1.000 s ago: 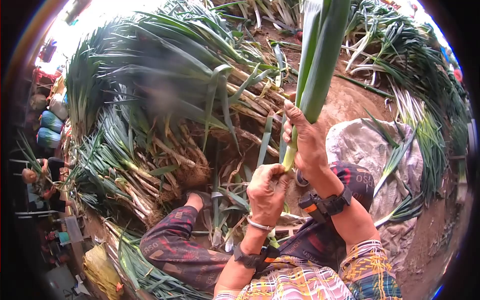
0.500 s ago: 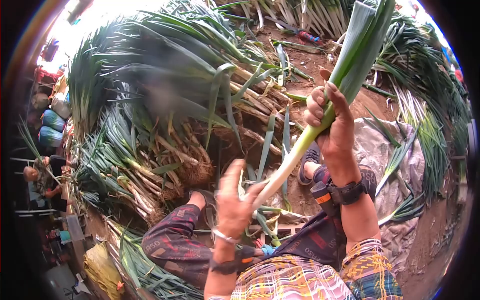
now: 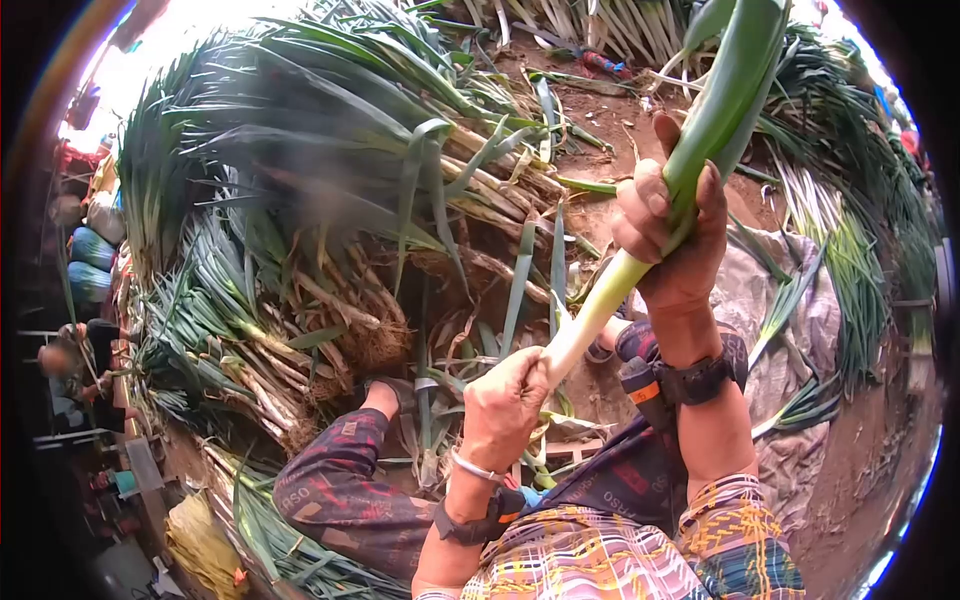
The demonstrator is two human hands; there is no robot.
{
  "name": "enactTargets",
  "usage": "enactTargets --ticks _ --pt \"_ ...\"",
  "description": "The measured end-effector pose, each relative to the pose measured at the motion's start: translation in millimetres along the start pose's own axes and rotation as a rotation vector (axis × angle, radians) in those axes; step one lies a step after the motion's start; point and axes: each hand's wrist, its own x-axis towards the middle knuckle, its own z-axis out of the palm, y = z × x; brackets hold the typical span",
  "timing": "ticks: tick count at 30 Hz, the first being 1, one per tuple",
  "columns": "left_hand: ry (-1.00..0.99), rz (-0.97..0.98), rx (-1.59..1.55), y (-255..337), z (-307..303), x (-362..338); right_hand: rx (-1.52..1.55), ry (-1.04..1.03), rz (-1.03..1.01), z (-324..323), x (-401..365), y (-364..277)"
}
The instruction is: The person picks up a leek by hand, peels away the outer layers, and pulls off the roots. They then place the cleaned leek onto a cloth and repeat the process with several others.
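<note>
A long leek (image 3: pixel 606 300) slants across the middle of the head view, its white stalk low and its broad green leaves at the upper right. My right hand (image 3: pixel 672 225) is wrapped round it where the white turns green. At the lower end of the white stalk, my left hand (image 3: pixel 507 405) is closed with the fingertips pressed on it. The very end of the stalk is hidden by my left hand.
Heaped leeks with roots (image 3: pixel 370 340) lie at the left, more leeks (image 3: pixel 850 250) at the right. A pale sheet (image 3: pixel 745 290) covers soil at the right. My bent legs (image 3: pixel 340 490) are below. A person (image 3: pixel 85 370) is at the far left, near a yellow sack (image 3: pixel 205 540).
My left hand, blurred and with fingers spread before, has moved up and right and closed on the lower stalk. My right hand still holds the leek, slightly lower and turned.
</note>
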Motion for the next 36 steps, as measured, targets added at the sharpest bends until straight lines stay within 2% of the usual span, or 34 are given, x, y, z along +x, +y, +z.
enactTargets --ticks 1,3,4,6,8,11,12,14,15,16,18,20,24,28,34,36 --pt "0.000 -0.059 -0.041 -2 3 0 0.030 -0.027 0.009 -2 1 -1" --pt "-0.031 -0.189 -0.102 -15 8 -2 0.121 -0.230 0.033 -13 2 1" --pt "0.003 -0.261 -0.340 -33 17 -5 0.167 -0.331 0.043 -16 3 2" --pt "0.073 -0.397 -0.816 -60 32 -9 0.195 -0.404 0.048 -16 7 1" --pt "0.091 -0.416 -0.975 -66 35 -14 0.233 -0.473 0.065 -18 7 -3" --pt "0.212 -0.477 -1.194 -44 29 -4 -0.011 -0.014 -0.090 15 -1 4" --pt "0.235 -0.505 -1.259 -36 26 3 -0.002 -0.146 -0.053 5 -1 13" --pt "0.274 -0.568 -1.388 -12 17 15 -0.272 -0.014 0.045 17 -14 29" --pt "0.320 -0.519 -1.539 3 13 21 -0.162 -0.075 0.150 12 -19 30" --pt "0.340 -0.556 -1.657 13 8 26 -0.052 -0.137 0.254 8 -20 31" --pt "0.113 -0.331 -1.768 -3 3 15 -0.071 -0.022 0.269 8 -15 28" --pt "0.034 -0.364 -1.613 -6 -3 1 -0.174 0.083 0.262 10 -7 21" --pt "-0.049 -0.430 -1.532 -13 -20 -31 -0.160 0.221 0.234 2 0 14" --pt "0.016 -0.512 -1.479 -11 -42 -68 -0.104 0.241 0.181 -11 7 7" --pt "0.044 -0.609 -1.397 -5 -71 -113 -0.173 0.471 0.165 -20 18 9" --pt "0.075 -0.643 -1.374 -8 -80 -137 -0.109 0.411 0.161 -28 26 -5"
